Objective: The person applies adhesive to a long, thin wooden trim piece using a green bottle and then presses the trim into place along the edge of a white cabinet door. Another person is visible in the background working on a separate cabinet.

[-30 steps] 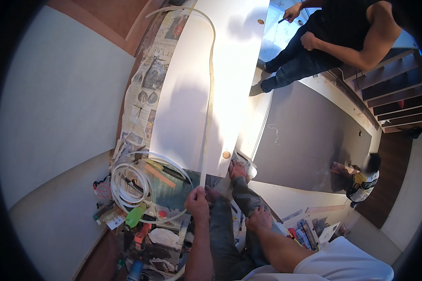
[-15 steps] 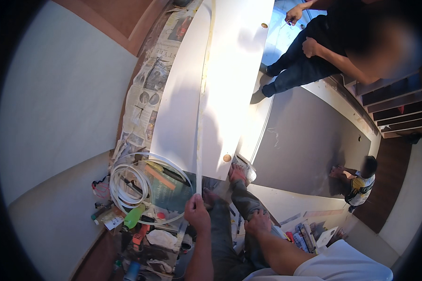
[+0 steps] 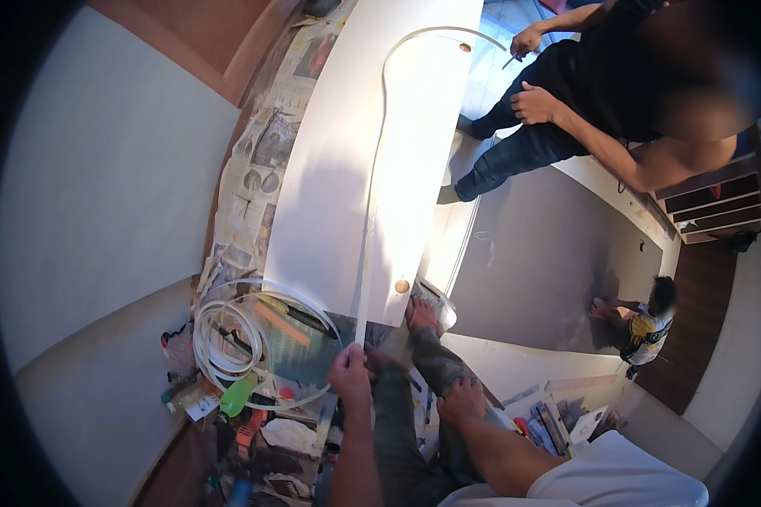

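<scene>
My left hand [image 3: 349,372] is closed on a narrow white edging strip [image 3: 369,237]. From my fingers the strip runs away over a long white panel [image 3: 321,203] that has round holes near its right edge. At the far end the strip arches up and bends right, its tip close to a co-worker's hand [image 3: 528,40], which holds a thin tool. My right hand [image 3: 462,401] lies on my bent knee, fingers spread over the dark trousers, holding nothing. A loose coil of the same white strip [image 3: 228,334] sits left of my left hand.
Newspaper [image 3: 249,182] lines the panel's left side. A green bottle [image 3: 238,395], an orange tool [image 3: 249,427] and clutter lie lower left. The co-worker [image 3: 516,152] stands at the panel's far right. Another person [image 3: 647,329] crouches by a large grey board [image 3: 550,262].
The strip's far part, straight along the panel before, now curves over to the right. The standing co-worker's lower hand has opened and shifted left. My hands have barely moved.
</scene>
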